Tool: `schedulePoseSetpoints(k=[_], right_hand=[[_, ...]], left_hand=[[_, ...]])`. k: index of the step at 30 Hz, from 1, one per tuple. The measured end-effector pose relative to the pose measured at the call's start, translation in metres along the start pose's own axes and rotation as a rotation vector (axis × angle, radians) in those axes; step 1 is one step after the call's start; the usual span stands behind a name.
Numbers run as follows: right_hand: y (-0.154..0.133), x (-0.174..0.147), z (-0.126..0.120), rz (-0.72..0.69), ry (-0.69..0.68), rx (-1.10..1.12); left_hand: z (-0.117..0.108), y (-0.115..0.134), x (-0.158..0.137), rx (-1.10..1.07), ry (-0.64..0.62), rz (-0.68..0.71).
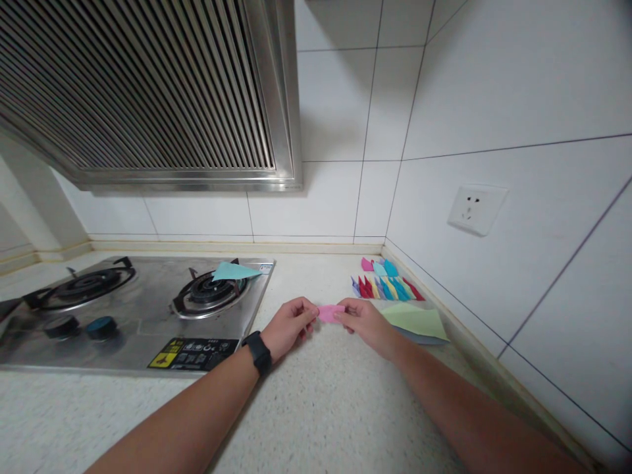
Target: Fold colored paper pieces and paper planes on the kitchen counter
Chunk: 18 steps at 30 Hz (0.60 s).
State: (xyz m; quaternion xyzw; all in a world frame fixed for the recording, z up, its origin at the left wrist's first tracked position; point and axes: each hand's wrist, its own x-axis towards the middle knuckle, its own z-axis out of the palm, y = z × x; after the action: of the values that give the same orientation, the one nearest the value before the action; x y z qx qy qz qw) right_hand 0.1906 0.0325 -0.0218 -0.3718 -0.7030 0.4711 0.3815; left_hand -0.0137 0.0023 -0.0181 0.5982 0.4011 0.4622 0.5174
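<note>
A small pink piece of folded paper is stretched between my two hands, just above the speckled countertop. My left hand, with a black watch on its wrist, pinches the paper's left end between thumb and fingers. The right end is pinched by my right hand. Behind my right hand stand rows of small folded paper pieces in red, blue, yellow and purple, with pink and blue ones at the back. Light green paper sheets lie beside my right wrist, a greyish-blue one showing underneath.
To the left is a steel gas stove with two burners and knobs. A light blue paper rests on its right burner. A range hood hangs above. The tiled wall at right carries a socket.
</note>
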Motion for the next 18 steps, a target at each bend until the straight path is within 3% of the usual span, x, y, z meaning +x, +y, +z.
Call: schedulePoseSetpoints(k=[7, 18], right_hand=[[-0.0074, -0.0037, 0.0065, -0.066, 0.017, -0.127], [-0.0035, -0.0021, 0.0043, -0.015, -0.142, -0.007]], left_hand=[[0.0011, 0.0011, -0.0035, 0.196, -0.017, 0.164], [-0.0019, -0.0035, 0.0011, 0.145, -0.133, -0.022]])
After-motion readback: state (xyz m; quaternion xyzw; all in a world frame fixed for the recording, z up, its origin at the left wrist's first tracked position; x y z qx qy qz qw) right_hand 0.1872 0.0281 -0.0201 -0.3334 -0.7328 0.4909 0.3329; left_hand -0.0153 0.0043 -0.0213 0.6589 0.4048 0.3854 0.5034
